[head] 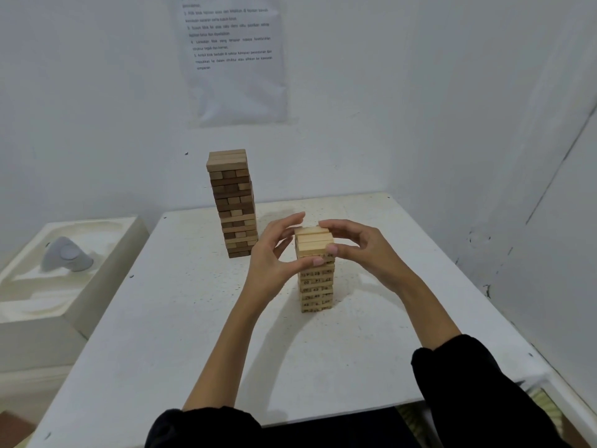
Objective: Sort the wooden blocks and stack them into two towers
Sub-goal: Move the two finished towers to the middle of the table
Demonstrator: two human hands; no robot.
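White plaster walls (97,92) are closing in the corner, and a printed white paper sheet (235,59) is being displayed on the far one. Below it, a white speckled tabletop (193,318) is being occupied by two stacks. A tall tower of mixed dark and light brown wooden blocks (234,205) is standing upright at the far side, left of centre, and is not being touched. A short tower of pale wooden blocks printed with black numbers (316,286) is standing nearer and to the right, well apart from it. This pale tower is being held at its top by both hands.

The left hand (274,257) is being held up on a bent wrist at the tower's left side, its forearm reaching in from a black sleeve (200,428) at the near edge. Its thumb (315,261) is being pressed against the near face just below the top layers, while its fingers (298,216) are being curved round toward the far left corner. The right hand (368,250) is being held in from the right, palm turned leftward. Its thumb (334,250) is being laid on the near right corner, and its fingers (326,224) are being curled over the top layer's far edge. The top blocks are thus being clasped between the two hands, thumbs near and fingers far.

Off the table to the left, a small grey rounded object (66,255) is being cradled in a white moulded foam tray (106,253).
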